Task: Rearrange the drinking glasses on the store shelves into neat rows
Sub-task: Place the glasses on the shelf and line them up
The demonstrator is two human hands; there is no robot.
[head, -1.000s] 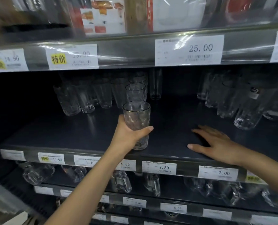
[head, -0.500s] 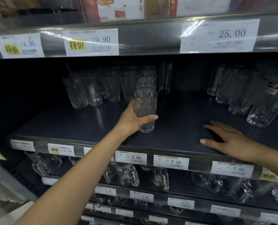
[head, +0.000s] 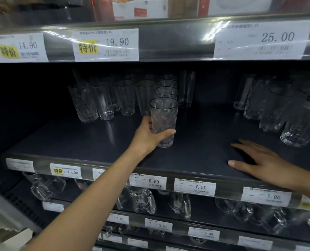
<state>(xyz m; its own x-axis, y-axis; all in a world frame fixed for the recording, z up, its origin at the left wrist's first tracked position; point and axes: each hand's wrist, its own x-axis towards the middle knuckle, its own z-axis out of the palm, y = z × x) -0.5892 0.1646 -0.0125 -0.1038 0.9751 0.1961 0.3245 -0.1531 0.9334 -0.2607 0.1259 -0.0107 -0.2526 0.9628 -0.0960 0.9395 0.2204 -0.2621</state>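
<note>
My left hand point(head: 148, 134) grips a clear textured drinking glass point(head: 164, 118) that stands upright on the dark shelf point(head: 195, 151), at the front of a row of like glasses point(head: 166, 91) running toward the back. A group of several taller glasses point(head: 103, 100) stands to the left at the rear. Another cluster of glasses point(head: 277, 109) fills the right rear of the shelf. My right hand point(head: 261, 163) rests flat on the shelf near its front edge, fingers straight, holding nothing.
The shelf above juts out overhead with price tags point(head: 106, 45) along its edge. Price labels point(head: 195, 186) line the front lip of this shelf. Glass mugs point(head: 143, 201) lie on the lower shelves. Bare shelf surface lies between the two glass groups.
My left hand has pushed the glass back along the shelf, closer to the row behind it. The right hand stays flat on the shelf.
</note>
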